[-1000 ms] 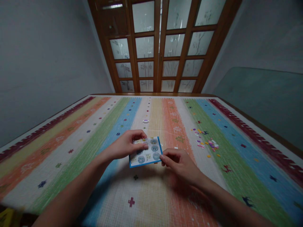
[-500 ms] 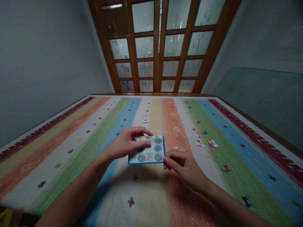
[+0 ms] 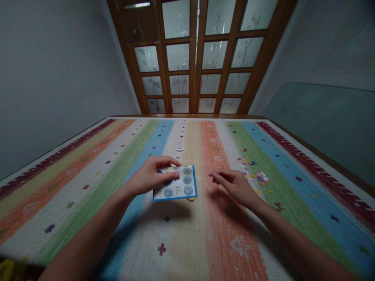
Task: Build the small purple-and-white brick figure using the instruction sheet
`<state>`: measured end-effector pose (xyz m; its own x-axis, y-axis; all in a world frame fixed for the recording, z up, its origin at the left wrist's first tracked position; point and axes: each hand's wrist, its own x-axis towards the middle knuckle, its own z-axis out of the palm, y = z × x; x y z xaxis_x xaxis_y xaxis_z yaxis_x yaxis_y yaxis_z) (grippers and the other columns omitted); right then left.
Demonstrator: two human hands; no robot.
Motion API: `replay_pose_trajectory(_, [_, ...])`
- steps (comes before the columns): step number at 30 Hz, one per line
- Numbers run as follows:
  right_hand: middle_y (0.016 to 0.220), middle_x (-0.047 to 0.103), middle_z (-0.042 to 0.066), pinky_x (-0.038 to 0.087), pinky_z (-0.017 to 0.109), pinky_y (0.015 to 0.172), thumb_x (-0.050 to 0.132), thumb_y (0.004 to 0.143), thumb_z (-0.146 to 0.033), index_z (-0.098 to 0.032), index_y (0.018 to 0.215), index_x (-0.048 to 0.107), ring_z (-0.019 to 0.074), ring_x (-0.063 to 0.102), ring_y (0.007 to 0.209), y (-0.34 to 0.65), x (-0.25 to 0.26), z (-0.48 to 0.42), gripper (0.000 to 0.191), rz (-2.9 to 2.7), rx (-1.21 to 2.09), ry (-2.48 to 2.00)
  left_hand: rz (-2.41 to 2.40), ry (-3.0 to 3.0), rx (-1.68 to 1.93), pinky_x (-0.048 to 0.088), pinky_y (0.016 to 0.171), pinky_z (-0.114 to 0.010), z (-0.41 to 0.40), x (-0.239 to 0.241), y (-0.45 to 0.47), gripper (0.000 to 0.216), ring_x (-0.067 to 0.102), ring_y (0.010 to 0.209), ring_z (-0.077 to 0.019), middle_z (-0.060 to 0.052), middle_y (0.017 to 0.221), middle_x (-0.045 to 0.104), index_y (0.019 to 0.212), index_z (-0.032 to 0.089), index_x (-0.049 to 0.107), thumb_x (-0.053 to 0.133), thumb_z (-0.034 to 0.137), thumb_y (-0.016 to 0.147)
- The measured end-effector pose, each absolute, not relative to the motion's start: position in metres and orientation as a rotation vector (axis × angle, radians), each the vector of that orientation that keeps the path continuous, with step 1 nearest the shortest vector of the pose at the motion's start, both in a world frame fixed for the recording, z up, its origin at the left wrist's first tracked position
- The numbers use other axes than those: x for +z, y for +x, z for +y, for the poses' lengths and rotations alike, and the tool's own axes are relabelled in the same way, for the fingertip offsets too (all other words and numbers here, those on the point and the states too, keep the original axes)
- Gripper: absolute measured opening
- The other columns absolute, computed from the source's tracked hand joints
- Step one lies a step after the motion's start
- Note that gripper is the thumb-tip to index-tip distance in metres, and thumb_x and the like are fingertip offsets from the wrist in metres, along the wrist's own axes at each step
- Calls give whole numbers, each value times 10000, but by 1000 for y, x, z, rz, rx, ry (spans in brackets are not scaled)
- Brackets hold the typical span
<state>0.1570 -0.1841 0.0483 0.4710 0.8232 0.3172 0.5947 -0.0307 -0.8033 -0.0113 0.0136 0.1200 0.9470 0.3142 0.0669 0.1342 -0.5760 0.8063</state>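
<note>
1. Blue-edged picture card (image 3: 177, 187) first: it's held just above the striped tablecloth (image 3: 178, 242), drawings facing the person. Clock's centred on it, 12 toward the glazed doors (image 3: 195, 93).
2. Left hand (image 3: 155, 175), at 10 o'clock, has it pinched, thumb on the printed side.
3. Right hand (image 3: 233, 185), out at 3, is off the card, fingers curled in near the thumb. Can't tell if anything's in there tbh.
4. Orange-brown piece (image 3: 191, 199) pokes out at 5, partly hidden by the card.
5. White-and-purple piece (image 3: 179, 149) sits at 12, maybe a few bits joined, but it's tiny from here.
6. Loose coloured pieces (image 3: 262, 176) lie scattered around 3, past the right hand.
7. My guess: partway. A couple of bits look put together, that whole scatter's left.
</note>
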Motion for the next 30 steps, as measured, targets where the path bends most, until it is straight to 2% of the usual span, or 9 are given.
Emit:
replay_pose_trajectory(6, [745,702,59,488,293,607,560,777,-186,-187,736,682,182,635,672,204,7,-186,129,-1459,118,-2010,398,2182,232,355,448,-174,23,116,-19,264,477,533,-77,-4,722,635,894,160,675,619,333,702])
replay_pose_trajectory(13, [808,701,80,497,324,700,538,825,-181,-171,822,696,199,640,757,193,-2,-175,158,-1533,113,-2014,414,2185,246,395,491,-178,27,115,-19,276,516,583,-91,-9,753,644,903,156,672,636,337,697])
replay_pose_trajectory(17, [864,685,93,497,322,742,550,827,-162,-162,879,692,195,634,807,183,-7,-155,151,-1603,132,-1946,435,2190,228,347,441,-175,24,116,-17,287,460,514,-76,6,667,610,917,152,677,628,338,704])
replay_pose_trajectory(22, [805,658,89,498,316,705,540,821,-119,-160,794,690,190,619,768,177,-12,-140,158,-1654,51,-1954,399,2178,245,345,456,-171,21,116,-15,283,470,549,-79,-3,715,616,922,161,684,633,331,701])
replay_pose_trajectory(30, [802,632,90,499,305,679,482,852,-103,-153,779,646,180,599,742,176,-16,-148,187,-1682,-22,-1965,354,2176,246,354,498,-190,19,122,-14,300,481,570,-93,5,705,602,924,159,693,638,358,706])
